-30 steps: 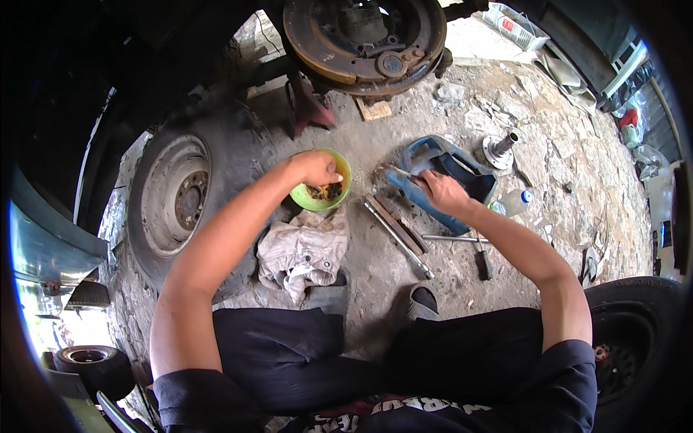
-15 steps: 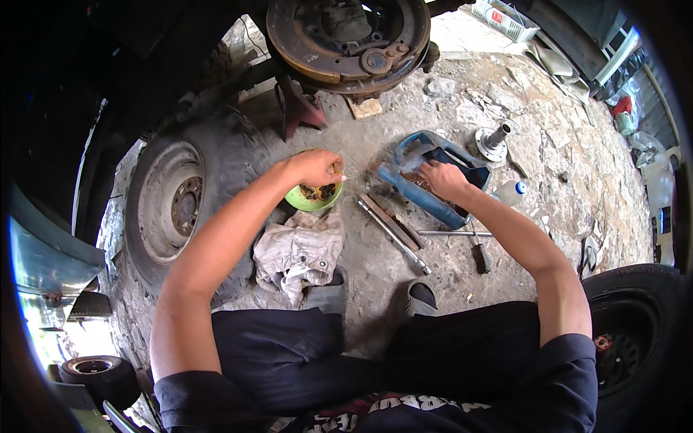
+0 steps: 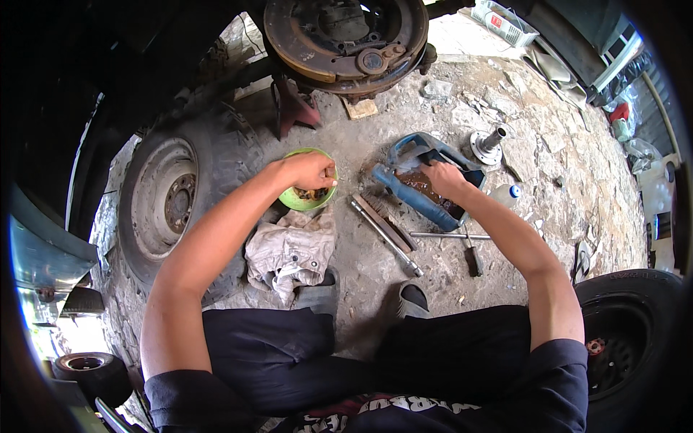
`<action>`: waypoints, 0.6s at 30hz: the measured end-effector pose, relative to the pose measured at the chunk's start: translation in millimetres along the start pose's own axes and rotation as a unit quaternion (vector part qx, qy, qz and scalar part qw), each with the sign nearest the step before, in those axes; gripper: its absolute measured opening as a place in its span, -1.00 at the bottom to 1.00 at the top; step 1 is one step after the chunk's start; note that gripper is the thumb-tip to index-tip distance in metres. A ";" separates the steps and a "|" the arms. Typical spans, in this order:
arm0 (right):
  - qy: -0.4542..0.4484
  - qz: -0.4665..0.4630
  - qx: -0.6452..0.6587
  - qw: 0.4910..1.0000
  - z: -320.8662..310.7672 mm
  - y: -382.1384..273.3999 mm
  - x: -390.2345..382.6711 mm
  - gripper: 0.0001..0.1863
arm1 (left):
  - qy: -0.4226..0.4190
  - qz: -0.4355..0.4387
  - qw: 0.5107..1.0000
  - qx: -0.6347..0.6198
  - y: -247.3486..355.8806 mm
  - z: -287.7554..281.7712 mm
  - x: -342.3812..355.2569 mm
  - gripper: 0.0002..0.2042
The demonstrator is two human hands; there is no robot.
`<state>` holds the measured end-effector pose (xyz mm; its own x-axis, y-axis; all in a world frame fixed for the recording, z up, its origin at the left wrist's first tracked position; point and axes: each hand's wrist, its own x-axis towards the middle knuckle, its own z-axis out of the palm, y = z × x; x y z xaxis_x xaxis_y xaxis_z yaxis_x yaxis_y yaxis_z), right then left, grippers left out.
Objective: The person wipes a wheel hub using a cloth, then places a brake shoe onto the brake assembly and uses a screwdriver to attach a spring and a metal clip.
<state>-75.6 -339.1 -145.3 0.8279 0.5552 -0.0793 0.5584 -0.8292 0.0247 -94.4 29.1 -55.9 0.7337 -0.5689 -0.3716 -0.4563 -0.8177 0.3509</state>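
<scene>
My left hand (image 3: 312,171) is over a lime-green bowl (image 3: 307,204), fingers curled down into it. Dark and yellowish-brown contents show in the bowl below the hand; what the fingers pinch is hidden. On the right, a cut-open blue plastic jug (image 3: 417,205) lies on its side with reddish-brown liquid (image 3: 420,185) inside. My right hand (image 3: 443,177) reaches into the jug with bent fingers closed near a dark piece, and I cannot make out what they grip. A crumpled beige cloth (image 3: 292,249) lies just below the bowl.
A wooden-backed brush (image 3: 382,219), a metal bar (image 3: 388,238), a thin rod (image 3: 449,235) and a screwdriver (image 3: 473,261) lie between jug and feet. Beyond are a flanged spindle (image 3: 488,146), a bottle (image 3: 504,194), a jack stand (image 3: 294,110) and brake assembly (image 3: 346,72). Wheels (image 3: 162,198) flank me.
My left hand has sunk slightly lower over the bowl. My right hand stays in the jug, where more of the brown liquid shows. The whole view has shifted a little.
</scene>
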 end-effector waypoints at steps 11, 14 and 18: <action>0.018 0.005 0.008 1.000 9.5 13.4 -11.0 -0.61 | 0.004 0.014 1.000 0.009 3.9 1.7 -0.5 -0.63; -0.003 -0.024 -0.032 0.999 15.0 13.4 -15.9 -0.63 | -0.001 0.016 1.000 0.012 2.8 1.0 -0.4 -0.64; 0.141 -0.037 0.082 0.986 24.0 17.0 -8.7 -0.64 | 0.002 0.021 1.000 0.022 1.1 2.7 3.8 -0.64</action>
<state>-74.5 -359.6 -168.1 0.7802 0.5907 0.2058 0.6204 -0.7726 -0.1345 -93.5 25.7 -59.3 0.7153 -0.6024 -0.3542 -0.5084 -0.7963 0.3277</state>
